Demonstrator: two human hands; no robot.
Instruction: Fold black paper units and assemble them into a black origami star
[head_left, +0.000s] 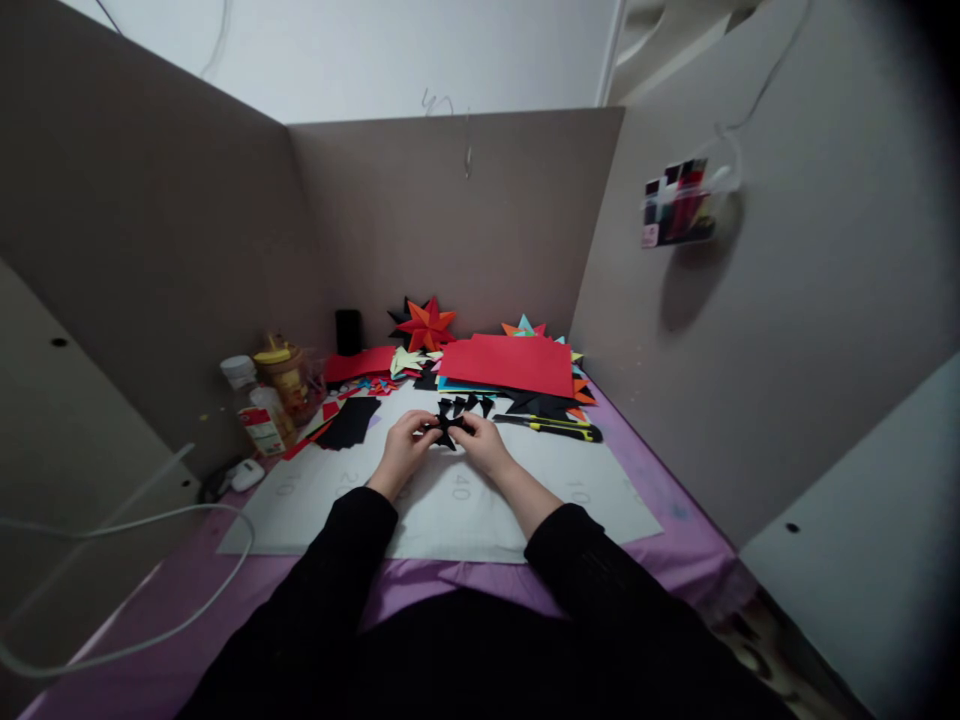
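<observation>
Between my two hands is a small folded black paper piece with pointed tips (448, 432), held just above a white sheet (435, 520). The fingers of my left hand (406, 447) pinch its left side. On the opposite side, my right hand (484, 446) grips it with thumb and fingers. Right behind my fingertips lie several small folded black paper pieces (471, 404). A utility knife with a black and yellow handle (566, 429) rests to the right of my right hand. Black paper sheets (351, 424) lie to the left.
Red paper sheets (510, 362) are stacked at the back, near a red and orange paper star (427, 325). A bottle (262, 405) and a yellow-lidded cup (285, 375) stand left. A white cable (150, 518) loops at the left front. Partition walls (457, 220) enclose the table.
</observation>
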